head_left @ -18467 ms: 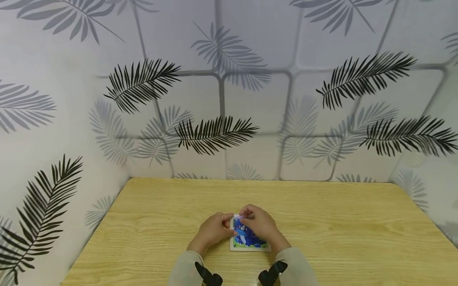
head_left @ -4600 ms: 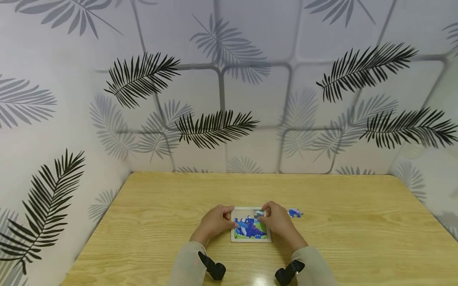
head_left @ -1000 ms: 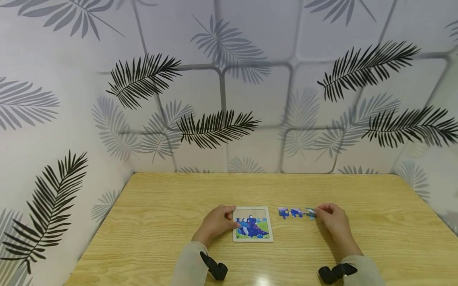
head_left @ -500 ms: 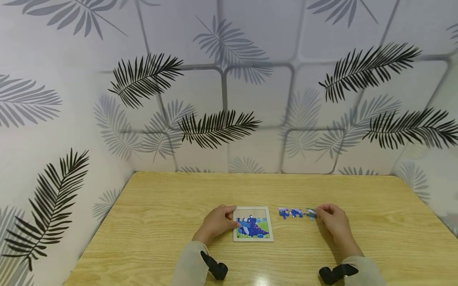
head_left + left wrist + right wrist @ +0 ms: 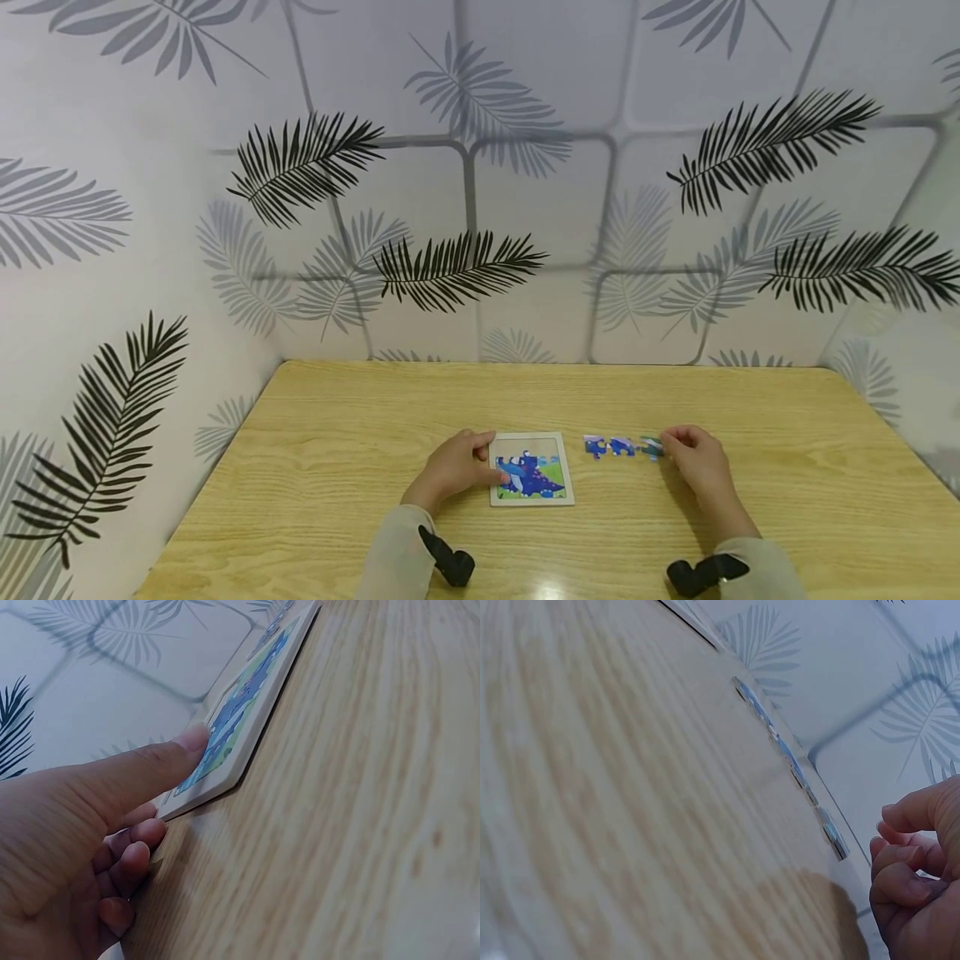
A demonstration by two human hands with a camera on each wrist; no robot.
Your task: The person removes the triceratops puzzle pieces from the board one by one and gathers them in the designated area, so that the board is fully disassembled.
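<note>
A square wooden puzzle frame (image 5: 531, 503) with a blue dinosaur picture lies on the table; bare backing shows along its upper part. At its left edge, my left hand (image 5: 456, 467) grips it, the thumb on top of the picture, as the left wrist view also shows. Right of the frame lie three loose pieces in a row: a purple-blue one (image 5: 594, 447), a blue one (image 5: 621, 447) and a green one (image 5: 651, 447). Beside the green piece is my right hand (image 5: 701, 467), fingers loosely curled; in the right wrist view this hand (image 5: 922, 870) holds nothing and shows a gap to the pieces.
The wooden table (image 5: 375, 408) stands against a pale wall (image 5: 540, 208) with leaf patterns. Black straps with small devices sit on both wrists, over light sleeves (image 5: 401, 554).
Since the older frames, several pieces have left the frame's upper part and three lie to its right. My right hand has moved from the frame to the right. Over the last second both hands hardly move.
</note>
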